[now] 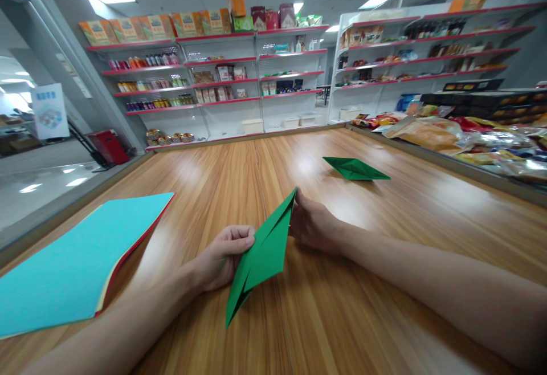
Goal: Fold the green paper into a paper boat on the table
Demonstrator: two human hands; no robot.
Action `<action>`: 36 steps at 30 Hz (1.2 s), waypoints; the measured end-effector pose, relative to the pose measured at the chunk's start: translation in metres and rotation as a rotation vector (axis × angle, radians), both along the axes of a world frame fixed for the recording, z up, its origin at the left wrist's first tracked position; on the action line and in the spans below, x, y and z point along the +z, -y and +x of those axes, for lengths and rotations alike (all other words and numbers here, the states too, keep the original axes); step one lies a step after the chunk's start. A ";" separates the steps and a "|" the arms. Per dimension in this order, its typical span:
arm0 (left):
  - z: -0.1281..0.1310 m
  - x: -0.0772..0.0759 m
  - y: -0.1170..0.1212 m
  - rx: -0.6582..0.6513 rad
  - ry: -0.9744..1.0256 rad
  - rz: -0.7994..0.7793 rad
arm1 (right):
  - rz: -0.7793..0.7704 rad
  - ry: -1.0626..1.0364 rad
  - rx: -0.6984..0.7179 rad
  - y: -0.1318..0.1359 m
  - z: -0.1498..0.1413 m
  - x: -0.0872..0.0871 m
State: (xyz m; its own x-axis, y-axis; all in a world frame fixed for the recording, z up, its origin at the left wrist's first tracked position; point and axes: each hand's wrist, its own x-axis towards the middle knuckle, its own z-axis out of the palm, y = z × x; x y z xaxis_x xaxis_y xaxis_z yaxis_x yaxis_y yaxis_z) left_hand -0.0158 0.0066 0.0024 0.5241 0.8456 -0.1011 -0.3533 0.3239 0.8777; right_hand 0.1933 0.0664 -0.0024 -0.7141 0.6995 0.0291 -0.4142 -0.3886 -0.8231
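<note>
A sheet of green paper folded into a pointed, boat-like shape (265, 249) is held up at a slant above the wooden table. My left hand (224, 254) is closed on its left edge, the thumb lying on the front face and the fingers behind. At the upper right edge is my right hand (315, 222), gripping near the top point; part of its fingers is hidden behind the paper. Dark slits show along the folds. Farther back on the table lies a second folded green paper (355, 168) of similar pointed shape, apart from both hands.
A stack of coloured paper (92, 252), light blue on top, lies at the left. The wooden table (205, 178) has a raised rim. Packaged snacks (440, 135) pile up beyond its right edge. Stocked shelves (222, 67) stand behind, and a red machine (109, 146) at far left.
</note>
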 end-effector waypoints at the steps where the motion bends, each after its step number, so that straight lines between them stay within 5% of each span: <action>1: 0.000 0.000 0.000 -0.017 -0.004 -0.015 | -0.002 0.013 -0.012 -0.001 0.001 0.000; 17: 0.003 0.000 -0.004 -0.051 -0.121 -0.026 | 0.010 0.110 0.157 0.005 -0.003 -0.003; 23: 0.005 -0.004 -0.011 -0.249 -0.112 0.069 | 0.076 0.194 0.255 0.009 -0.008 -0.005; 30: 0.009 -0.014 -0.015 0.028 -0.082 0.091 | 0.048 0.314 0.115 0.019 -0.019 0.005; 36: 0.012 -0.010 -0.004 0.188 -0.083 0.115 | -0.247 0.240 -0.059 0.028 -0.026 0.010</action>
State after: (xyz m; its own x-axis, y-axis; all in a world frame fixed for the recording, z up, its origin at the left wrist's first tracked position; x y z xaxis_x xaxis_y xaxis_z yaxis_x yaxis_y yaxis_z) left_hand -0.0035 0.0108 -0.0079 0.3499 0.9361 -0.0348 -0.3234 0.1557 0.9334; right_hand 0.1669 0.0386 0.0077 -0.6383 0.7048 -0.3097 -0.2481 -0.5691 -0.7839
